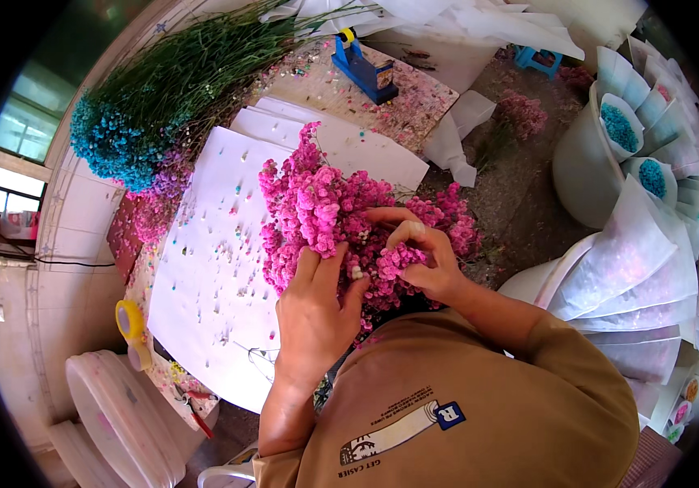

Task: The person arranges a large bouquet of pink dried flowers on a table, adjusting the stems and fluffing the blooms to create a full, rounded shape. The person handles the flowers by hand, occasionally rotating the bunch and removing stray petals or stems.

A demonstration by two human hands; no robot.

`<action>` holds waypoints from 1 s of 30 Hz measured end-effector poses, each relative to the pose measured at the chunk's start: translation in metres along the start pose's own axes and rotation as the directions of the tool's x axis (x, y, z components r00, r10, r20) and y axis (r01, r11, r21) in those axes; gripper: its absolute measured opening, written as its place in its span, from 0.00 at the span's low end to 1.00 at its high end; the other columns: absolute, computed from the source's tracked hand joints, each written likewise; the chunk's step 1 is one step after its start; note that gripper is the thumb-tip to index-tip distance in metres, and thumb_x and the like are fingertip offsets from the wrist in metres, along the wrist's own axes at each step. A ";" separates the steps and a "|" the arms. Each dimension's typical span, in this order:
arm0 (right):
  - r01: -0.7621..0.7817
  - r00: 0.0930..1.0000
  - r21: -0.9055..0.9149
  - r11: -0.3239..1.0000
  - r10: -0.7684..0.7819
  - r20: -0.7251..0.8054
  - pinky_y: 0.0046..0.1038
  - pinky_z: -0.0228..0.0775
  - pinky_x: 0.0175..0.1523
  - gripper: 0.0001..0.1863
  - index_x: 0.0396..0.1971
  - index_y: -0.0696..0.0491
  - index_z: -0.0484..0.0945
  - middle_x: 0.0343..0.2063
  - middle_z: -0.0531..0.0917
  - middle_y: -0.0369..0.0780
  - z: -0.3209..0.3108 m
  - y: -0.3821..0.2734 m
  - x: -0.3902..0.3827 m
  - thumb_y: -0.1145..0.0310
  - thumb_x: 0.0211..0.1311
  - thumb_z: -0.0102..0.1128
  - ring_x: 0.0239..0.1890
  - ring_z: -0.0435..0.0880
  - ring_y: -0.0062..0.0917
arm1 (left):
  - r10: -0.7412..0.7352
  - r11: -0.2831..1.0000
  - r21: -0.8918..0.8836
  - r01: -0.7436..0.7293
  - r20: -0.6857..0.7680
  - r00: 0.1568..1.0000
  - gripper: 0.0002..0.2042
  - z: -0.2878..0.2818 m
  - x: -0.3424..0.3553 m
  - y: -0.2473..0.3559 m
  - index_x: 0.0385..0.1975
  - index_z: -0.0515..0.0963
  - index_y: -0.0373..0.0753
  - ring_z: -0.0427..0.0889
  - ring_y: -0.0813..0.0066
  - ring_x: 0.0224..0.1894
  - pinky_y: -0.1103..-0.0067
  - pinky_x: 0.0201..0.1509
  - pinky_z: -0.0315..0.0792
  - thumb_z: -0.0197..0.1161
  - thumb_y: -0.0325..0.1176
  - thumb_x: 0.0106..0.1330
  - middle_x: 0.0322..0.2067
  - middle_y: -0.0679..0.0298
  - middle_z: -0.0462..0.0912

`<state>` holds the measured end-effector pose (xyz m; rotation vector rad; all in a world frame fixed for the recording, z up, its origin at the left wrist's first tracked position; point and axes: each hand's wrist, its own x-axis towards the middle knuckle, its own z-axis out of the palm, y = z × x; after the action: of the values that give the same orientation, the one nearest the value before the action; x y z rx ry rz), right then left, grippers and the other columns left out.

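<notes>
A large bunch of bright pink baby's breath is right in front of my body, its fluffy heads spreading over the near edge of the white paper. My left hand reaches in from below, thumb and fingers closed on blossoms at the bunch's near side. On the other side, my right hand has its fingers curled around a pink cluster, with the index finger reaching over the blossoms. A few pale buds show between the two hands. The stems are mostly hidden beneath the flowers and against my brown shirt.
White paper sheets cover the table, sprinkled with petals. Blue and pink flowers with long green stems lie far left, near a blue tape dispenser. Yellow tape and red-handled pruners sit at the left edge. Buckets of wrapped bouquets stand right.
</notes>
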<state>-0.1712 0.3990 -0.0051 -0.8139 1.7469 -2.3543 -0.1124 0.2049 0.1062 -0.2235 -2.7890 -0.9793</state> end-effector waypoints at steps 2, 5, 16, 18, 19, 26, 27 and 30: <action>-0.011 1.000 -0.009 1.000 0.011 0.021 0.40 0.56 0.73 0.16 0.39 0.57 0.79 0.67 0.72 0.53 -0.001 -0.001 0.001 0.69 0.48 0.62 0.70 0.70 0.38 | 0.048 0.993 0.103 -0.050 0.022 0.999 0.15 0.001 0.001 -0.003 0.44 0.83 0.35 0.83 0.56 0.29 0.67 0.33 0.77 0.76 0.29 0.58 0.35 0.56 0.78; -0.025 0.999 -0.020 0.999 0.025 0.034 0.40 0.56 0.74 0.17 0.39 0.57 0.79 0.67 0.72 0.53 -0.001 -0.006 0.002 0.67 0.48 0.63 0.70 0.70 0.38 | 0.028 0.995 0.091 -0.033 0.056 0.998 0.15 0.004 -0.002 -0.003 0.43 0.84 0.39 0.84 0.54 0.30 0.65 0.32 0.77 0.77 0.30 0.56 0.34 0.57 0.77; 0.003 0.997 -0.056 0.998 0.001 0.079 0.41 0.55 0.75 0.16 0.39 0.57 0.79 0.67 0.72 0.53 -0.006 -0.007 0.003 0.66 0.49 0.63 0.72 0.69 0.41 | 0.155 0.964 0.219 -0.152 0.005 0.988 0.07 0.019 -0.006 -0.001 0.35 0.81 0.38 0.81 0.56 0.28 0.64 0.27 0.75 0.67 0.21 0.58 0.33 0.57 0.76; 0.009 0.996 -0.090 0.996 -0.001 0.095 0.42 0.56 0.75 0.16 0.39 0.56 0.79 0.67 0.72 0.53 -0.004 -0.007 0.005 0.68 0.48 0.63 0.72 0.69 0.41 | 0.132 0.982 0.138 -0.131 -0.001 0.991 0.07 0.016 -0.016 0.005 0.34 0.80 0.36 0.81 0.56 0.27 0.64 0.27 0.75 0.66 0.19 0.58 0.32 0.57 0.76; 0.017 0.995 -0.104 0.994 -0.006 0.099 0.42 0.56 0.75 0.16 0.40 0.56 0.79 0.67 0.72 0.53 -0.005 -0.007 0.006 0.69 0.48 0.62 0.72 0.69 0.42 | 0.122 0.991 0.062 -0.121 -0.010 0.992 0.06 0.010 -0.021 0.010 0.34 0.80 0.35 0.81 0.56 0.27 0.64 0.27 0.75 0.65 0.18 0.58 0.31 0.57 0.76; 0.021 0.997 -0.122 0.992 -0.012 0.074 0.45 0.56 0.75 0.16 0.39 0.58 0.77 0.66 0.73 0.55 -0.010 0.001 0.008 0.68 0.48 0.62 0.70 0.71 0.45 | 0.081 0.600 -0.785 0.155 0.252 0.964 0.03 -0.036 -0.048 -0.009 0.34 0.76 0.35 0.73 0.70 0.26 0.75 0.33 0.69 0.62 0.26 0.67 0.40 0.53 0.75; 0.010 0.997 -0.108 0.994 -0.003 0.072 0.45 0.55 0.75 0.17 0.39 0.58 0.77 0.66 0.74 0.55 -0.012 0.002 0.008 0.67 0.49 0.62 0.70 0.71 0.45 | 0.042 0.439 -0.866 0.239 0.286 0.957 0.05 -0.033 -0.054 -0.018 0.34 0.75 0.34 0.71 0.74 0.25 0.78 0.32 0.67 0.61 0.28 0.69 0.41 0.53 0.76; -0.026 0.998 -0.085 0.996 0.031 0.063 0.46 0.54 0.75 0.18 0.40 0.58 0.77 0.65 0.74 0.56 -0.013 0.005 0.004 0.61 0.53 0.63 0.71 0.70 0.46 | -0.027 0.142 -0.945 0.296 0.295 0.955 0.02 -0.032 -0.058 -0.031 0.37 0.75 0.32 0.69 0.84 0.25 0.83 0.31 0.64 0.57 0.24 0.71 0.39 0.56 0.80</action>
<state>-0.1819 0.4067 -0.0109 -0.8602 1.8297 -2.2251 -0.0588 0.1556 0.0996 -0.1582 -1.7181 -2.8980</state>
